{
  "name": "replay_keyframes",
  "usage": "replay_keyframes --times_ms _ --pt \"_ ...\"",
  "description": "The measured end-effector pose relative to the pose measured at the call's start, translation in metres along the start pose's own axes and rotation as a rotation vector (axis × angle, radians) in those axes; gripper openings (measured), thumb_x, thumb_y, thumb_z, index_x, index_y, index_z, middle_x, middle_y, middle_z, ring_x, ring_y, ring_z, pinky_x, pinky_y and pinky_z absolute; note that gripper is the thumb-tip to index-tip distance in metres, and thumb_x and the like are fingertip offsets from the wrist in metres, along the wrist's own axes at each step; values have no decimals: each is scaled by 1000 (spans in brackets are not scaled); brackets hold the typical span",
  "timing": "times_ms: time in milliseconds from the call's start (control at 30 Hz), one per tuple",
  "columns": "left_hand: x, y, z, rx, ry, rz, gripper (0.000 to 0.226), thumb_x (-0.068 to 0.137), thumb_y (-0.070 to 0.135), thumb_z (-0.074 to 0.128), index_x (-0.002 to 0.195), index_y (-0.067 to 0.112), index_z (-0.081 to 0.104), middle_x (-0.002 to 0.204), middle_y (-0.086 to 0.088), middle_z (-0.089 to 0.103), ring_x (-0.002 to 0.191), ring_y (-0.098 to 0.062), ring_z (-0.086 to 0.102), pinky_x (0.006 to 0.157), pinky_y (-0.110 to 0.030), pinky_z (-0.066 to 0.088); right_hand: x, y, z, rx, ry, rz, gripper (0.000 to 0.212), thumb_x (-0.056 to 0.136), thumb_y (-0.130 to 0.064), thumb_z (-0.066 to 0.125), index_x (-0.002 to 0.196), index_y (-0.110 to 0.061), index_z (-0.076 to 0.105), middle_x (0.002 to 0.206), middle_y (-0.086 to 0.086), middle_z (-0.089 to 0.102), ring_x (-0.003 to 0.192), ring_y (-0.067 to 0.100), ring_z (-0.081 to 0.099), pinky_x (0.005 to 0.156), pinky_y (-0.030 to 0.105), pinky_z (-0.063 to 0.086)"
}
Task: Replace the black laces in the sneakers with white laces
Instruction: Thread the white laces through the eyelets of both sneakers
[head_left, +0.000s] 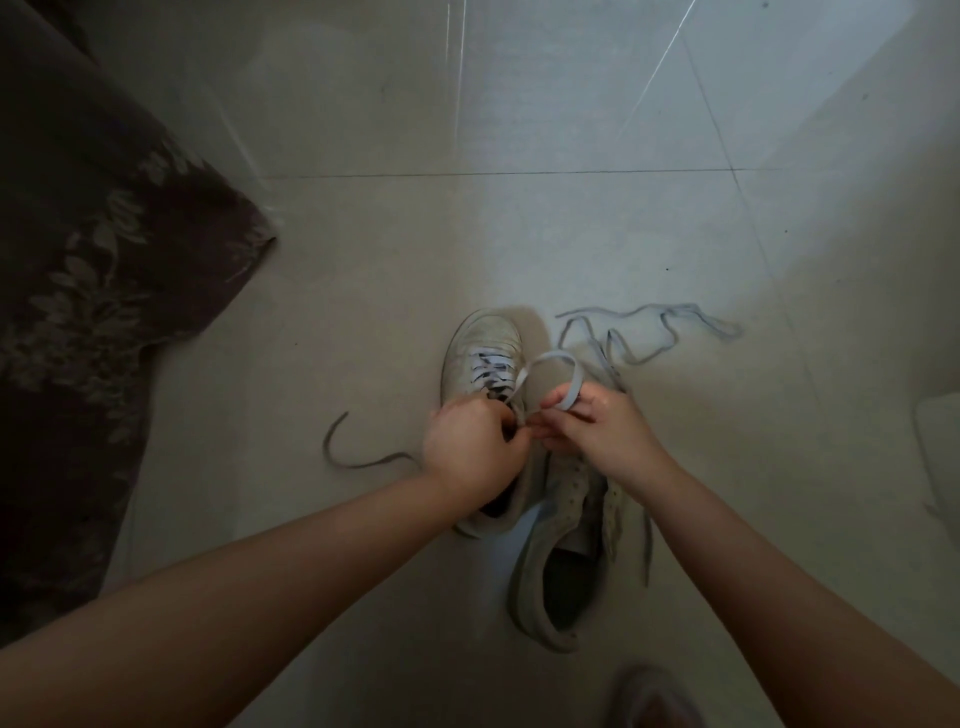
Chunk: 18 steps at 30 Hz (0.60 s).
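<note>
A white sneaker (480, 358), laced in white, is stood on a tiled floor (363, 291), with a second, unlaced sneaker (566, 551) just beside it on the right. A white lace (558, 364) is pinched at the laced sneaker's top by the curled fingers of the left hand (472, 449), and its loop is held by the right hand (597, 431). Loose laces (654, 322) are lain beyond, and a patterned cloth (104, 270) far left.

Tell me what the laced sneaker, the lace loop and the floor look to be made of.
Laced sneaker: probably leather or synthetic leather, off-white and scuffed, going by its smooth, creased toe.
Lace loop: flat woven fabric, matte; it bends like a soft ribbon.
Floor: glazed tile, likely ceramic; it shows grout lines and glossy light streaks.
</note>
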<state>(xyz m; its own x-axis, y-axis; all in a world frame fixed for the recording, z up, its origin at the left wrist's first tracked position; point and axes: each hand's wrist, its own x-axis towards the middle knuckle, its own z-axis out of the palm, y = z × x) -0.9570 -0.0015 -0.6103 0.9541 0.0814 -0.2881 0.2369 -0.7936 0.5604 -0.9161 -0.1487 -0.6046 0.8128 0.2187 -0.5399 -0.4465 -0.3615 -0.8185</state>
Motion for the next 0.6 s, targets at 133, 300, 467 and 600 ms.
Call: replay_keyframes --times_ms 133,300,467,600 --pt "1 -6 5 -182 -87 -114 21 87 26 57 78 12 71 71 -6 67 73 -25 62 63 -32 50 -5 1 -2 -161 27 -88 13 86 -3 65 84 -16 66 83 4 72 77 6 69 66 19 54" --pt "3 -13 5 -321 -149 -149 17 88 20 60 84 9 73 73 -9 68 71 -24 62 67 -31 49 -7 3 4 -160 20 -126 10 84 1 66 85 -9 68 84 12 70 74 8 68 64 19 55" --pt "4 -16 3 -336 -172 -113 15 89 23 61 89 14 74 81 -7 71 79 -22 65 74 -32 52 -4 8 9 -295 76 -164 23 83 -4 67 76 -26 66 77 4 71 73 16 70 75 42 58" --pt "2 -17 2 -300 -158 -72 20 89 27 61 84 11 73 71 -6 66 72 -24 62 66 -31 48 -6 12 10 -379 130 -205 28 82 -8 67 72 -34 62 73 1 71 72 16 70 75 47 56"
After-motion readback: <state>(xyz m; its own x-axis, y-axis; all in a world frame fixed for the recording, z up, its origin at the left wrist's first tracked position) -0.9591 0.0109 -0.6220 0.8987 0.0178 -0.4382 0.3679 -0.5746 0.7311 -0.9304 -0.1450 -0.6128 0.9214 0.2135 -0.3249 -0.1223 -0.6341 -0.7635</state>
